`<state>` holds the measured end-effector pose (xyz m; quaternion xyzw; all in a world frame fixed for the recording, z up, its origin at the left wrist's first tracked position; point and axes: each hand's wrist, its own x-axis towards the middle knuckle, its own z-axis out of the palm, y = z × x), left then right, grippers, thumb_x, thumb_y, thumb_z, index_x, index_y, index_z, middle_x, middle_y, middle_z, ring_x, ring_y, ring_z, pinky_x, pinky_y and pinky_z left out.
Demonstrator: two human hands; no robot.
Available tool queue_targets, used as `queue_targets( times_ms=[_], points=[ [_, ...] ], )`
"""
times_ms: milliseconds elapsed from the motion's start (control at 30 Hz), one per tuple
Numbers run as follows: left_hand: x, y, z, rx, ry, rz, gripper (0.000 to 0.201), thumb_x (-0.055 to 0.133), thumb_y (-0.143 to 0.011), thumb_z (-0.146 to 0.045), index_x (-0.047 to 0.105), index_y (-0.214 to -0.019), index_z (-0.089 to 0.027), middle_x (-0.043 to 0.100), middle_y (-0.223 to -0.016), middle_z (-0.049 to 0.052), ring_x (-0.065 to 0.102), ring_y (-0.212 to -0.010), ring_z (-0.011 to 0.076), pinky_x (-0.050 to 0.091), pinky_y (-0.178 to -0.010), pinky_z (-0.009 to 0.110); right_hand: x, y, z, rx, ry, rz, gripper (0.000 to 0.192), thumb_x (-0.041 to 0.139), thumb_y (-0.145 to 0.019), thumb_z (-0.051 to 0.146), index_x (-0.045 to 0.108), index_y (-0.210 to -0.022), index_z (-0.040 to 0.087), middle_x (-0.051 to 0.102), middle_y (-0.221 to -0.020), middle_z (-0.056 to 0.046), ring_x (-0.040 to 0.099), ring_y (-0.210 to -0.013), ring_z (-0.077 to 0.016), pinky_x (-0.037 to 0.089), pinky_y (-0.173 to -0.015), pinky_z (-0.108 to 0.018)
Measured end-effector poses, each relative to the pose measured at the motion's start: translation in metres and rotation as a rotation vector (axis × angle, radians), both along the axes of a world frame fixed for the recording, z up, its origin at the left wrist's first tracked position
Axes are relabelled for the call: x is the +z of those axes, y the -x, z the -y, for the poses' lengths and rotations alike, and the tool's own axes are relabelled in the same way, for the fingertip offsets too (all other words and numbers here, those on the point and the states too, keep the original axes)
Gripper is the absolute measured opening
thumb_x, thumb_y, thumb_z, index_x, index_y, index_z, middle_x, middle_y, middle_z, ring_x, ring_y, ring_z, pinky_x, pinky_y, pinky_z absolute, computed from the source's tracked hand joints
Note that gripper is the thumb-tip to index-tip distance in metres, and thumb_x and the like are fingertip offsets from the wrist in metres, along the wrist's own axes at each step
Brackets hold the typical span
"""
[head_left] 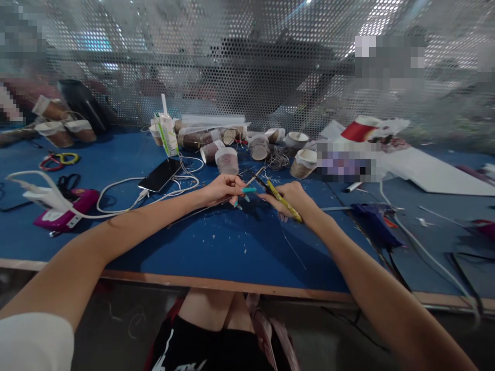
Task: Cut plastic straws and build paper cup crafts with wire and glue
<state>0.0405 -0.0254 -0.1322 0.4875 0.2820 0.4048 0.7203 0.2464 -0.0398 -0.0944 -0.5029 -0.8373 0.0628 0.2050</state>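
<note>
My left hand is pinched shut on a thin wire, which runs out on both sides of the fingers. Its turquoise-painted nails show beside the wire. My right hand is closed round yellow-handled pliers, whose dark jaws point up and left near the other hand's fingertips. Whether the jaws touch the wire I cannot tell. Another thin wire trails down below my right hand. Just behind my hands stands a paper-wrapped cup, with a tangle of wire to its right.
Several brown cups line the back beneath a perforated metal screen. A phone with a white cable, a drink carton, a purple power strip and scissors lie left. At right are a blue glue gun and white sheets.
</note>
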Motion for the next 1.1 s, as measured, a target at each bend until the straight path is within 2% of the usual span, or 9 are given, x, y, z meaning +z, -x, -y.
queue_targets(
  times_ms=[167,433,633,767,867,967,1100],
  points=[
    [0.0,0.0,0.0,0.001,0.0,0.015,0.014,0.069,-0.068,-0.001,0.057,-0.069,-0.009,0.065,-0.051,-0.002,0.053,-0.032,0.0061,0.042,-0.033,0.014,0.0,-0.001,0.002,0.005,-0.023,-0.043,0.068,0.052,-0.065,0.077,0.025,-0.035,0.021,0.029,-0.032,0.001,0.035,-0.039,-0.0095,0.025,-0.046,-0.026],
    [0.001,0.0,0.0,0.002,-0.004,-0.014,0.017,0.071,-0.068,-0.004,0.055,-0.07,-0.009,0.063,-0.049,-0.003,0.053,-0.032,0.0069,0.043,-0.034,0.016,-0.01,-0.009,-0.011,0.021,-0.232,0.182,0.069,0.03,-0.077,0.076,0.025,-0.036,0.021,0.021,-0.032,0.002,0.021,-0.036,-0.007,0.019,-0.041,-0.026],
    [0.001,-0.001,0.0,0.022,0.014,-0.049,0.015,0.068,-0.071,-0.001,0.055,-0.073,-0.009,0.064,-0.05,-0.004,0.053,-0.032,0.006,0.044,-0.036,0.015,-0.007,-0.012,-0.008,-0.035,-0.169,0.366,0.065,0.035,-0.083,0.066,0.049,-0.043,0.018,0.033,-0.034,-0.001,0.033,-0.036,-0.0109,0.022,-0.043,-0.026],
    [0.001,-0.002,0.0,0.038,0.018,-0.058,0.014,0.057,-0.074,0.004,0.055,-0.073,-0.009,0.064,-0.05,-0.003,0.053,-0.032,0.0063,0.044,-0.036,0.016,-0.006,-0.013,-0.007,-0.063,-0.128,0.378,0.059,0.036,-0.086,0.059,0.055,-0.049,0.017,0.04,-0.039,-0.003,0.038,-0.038,-0.0132,0.024,-0.045,-0.027],
    [0.003,-0.002,0.001,0.049,0.039,-0.072,0.013,0.055,-0.076,0.004,0.056,-0.074,-0.009,0.065,-0.052,-0.002,0.053,-0.033,0.0062,0.046,-0.038,0.016,-0.005,-0.012,-0.008,-0.052,-0.109,0.327,0.055,0.038,-0.085,0.055,0.05,-0.046,0.019,0.04,-0.039,-0.003,0.036,-0.039,-0.0126,0.026,-0.046,-0.027],
    [0.005,-0.002,0.001,0.053,0.05,-0.073,0.013,0.054,-0.077,0.004,0.056,-0.074,-0.009,0.065,-0.052,-0.002,0.053,-0.032,0.0059,0.044,-0.037,0.015,-0.004,-0.01,-0.007,-0.035,-0.096,0.235,0.054,0.043,-0.083,0.054,0.038,-0.04,0.021,0.033,-0.037,-0.001,0.032,-0.04,-0.0109,0.027,-0.046,-0.027],
    [0.004,-0.002,-0.001,0.027,0.038,-0.064,0.011,0.059,-0.077,0.001,0.058,-0.074,-0.009,0.064,-0.052,-0.003,0.052,-0.032,0.0042,0.044,-0.037,0.014,-0.003,-0.004,-0.002,-0.017,-0.073,0.069,0.06,0.045,-0.079,0.061,0.027,-0.038,0.021,0.025,-0.037,0.002,0.028,-0.04,-0.0088,0.024,-0.045,-0.027]
  ],
)
